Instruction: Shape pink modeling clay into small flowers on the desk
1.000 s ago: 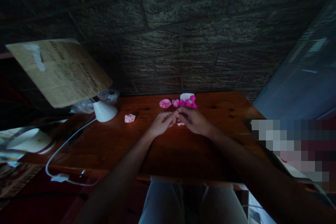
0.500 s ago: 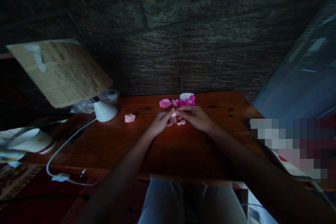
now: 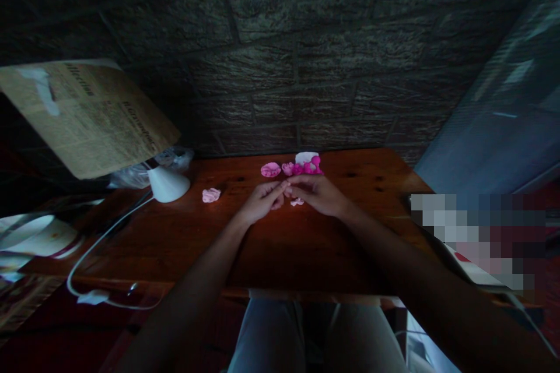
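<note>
Over the wooden table, my left hand and my right hand meet at their fingertips. Both are closed in a pinch around a small bit of pale pink modelling clay, which the fingers mostly cover. Just below the fingertips, a small pale pink clay lump lies on the tabletop. A larger pale pink lump sits off to the left. Behind my hands are a flat pink clay piece with a bumpy surface, a pink ruffled piece and several bright magenta clay bits.
A white piece lies behind the magenta bits. On the left stands a lamp with a white base and a newsprint-patterned shade, its white cord trailing over the table. A stone-textured wall rises behind.
My fingertips stay together, with small pinching shifts. The pale pink bit seen between them half a second ago is now mostly covered. The whole view has shifted slightly.
</note>
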Motion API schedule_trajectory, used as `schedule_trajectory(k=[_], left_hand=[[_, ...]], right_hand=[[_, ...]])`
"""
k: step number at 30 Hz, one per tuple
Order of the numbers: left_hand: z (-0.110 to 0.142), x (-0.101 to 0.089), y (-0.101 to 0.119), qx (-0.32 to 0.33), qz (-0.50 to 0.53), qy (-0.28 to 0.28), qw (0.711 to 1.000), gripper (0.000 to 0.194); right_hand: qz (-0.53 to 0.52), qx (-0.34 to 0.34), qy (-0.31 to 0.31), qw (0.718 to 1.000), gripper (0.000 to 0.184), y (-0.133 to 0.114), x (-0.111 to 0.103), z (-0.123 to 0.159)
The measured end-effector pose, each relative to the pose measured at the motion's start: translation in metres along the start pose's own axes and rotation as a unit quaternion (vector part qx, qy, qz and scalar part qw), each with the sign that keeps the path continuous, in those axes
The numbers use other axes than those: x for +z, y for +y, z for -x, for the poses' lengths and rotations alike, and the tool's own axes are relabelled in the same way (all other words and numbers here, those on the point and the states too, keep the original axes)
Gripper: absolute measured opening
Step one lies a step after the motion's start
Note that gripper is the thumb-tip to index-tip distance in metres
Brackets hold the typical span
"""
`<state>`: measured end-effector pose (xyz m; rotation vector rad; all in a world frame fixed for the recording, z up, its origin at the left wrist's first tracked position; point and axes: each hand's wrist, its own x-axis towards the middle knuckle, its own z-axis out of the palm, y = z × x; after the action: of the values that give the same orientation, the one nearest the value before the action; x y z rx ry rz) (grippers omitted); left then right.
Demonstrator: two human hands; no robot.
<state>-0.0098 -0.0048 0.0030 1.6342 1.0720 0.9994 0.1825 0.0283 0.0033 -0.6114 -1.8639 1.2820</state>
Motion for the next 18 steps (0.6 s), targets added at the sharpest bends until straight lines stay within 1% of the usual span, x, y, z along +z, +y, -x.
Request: schedule_trajectory(k=[4,8,13,16,18], left_hand=[[-0.0008,0.0027,0.0000,-0.011,-0.024,0.005,1.000,0.068],[-0.0006,0.0041,0.0003,-0.006,-0.038,0.009,0.999,0.069],[0.0005,0.0027,0.0001,-0.001,-0.039,0.009,0.999,0.070],[-0.0003,0.0024,-0.0006,-0.005,-0.028,0.007,1.000,0.070],[-0.0013,0.0027,-0.0013,-0.008,-0.014,0.017,1.000,0.072]], right_hand=[[0.014,0.002,-0.004,1.000,0.034,-0.0020,0.0005,0.0011],[0.012,0.002,-0.014,1.000,0.036,-0.0034,0.0004,0.0006],[0.007,0.001,-0.025,1.000,0.039,-0.0036,0.0003,-0.0001],[-0.004,0.005,-0.031,0.999,0.037,-0.0025,0.0007,-0.0003],[-0.010,0.003,-0.029,1.000,0.034,-0.0017,0.0012,-0.0003]])
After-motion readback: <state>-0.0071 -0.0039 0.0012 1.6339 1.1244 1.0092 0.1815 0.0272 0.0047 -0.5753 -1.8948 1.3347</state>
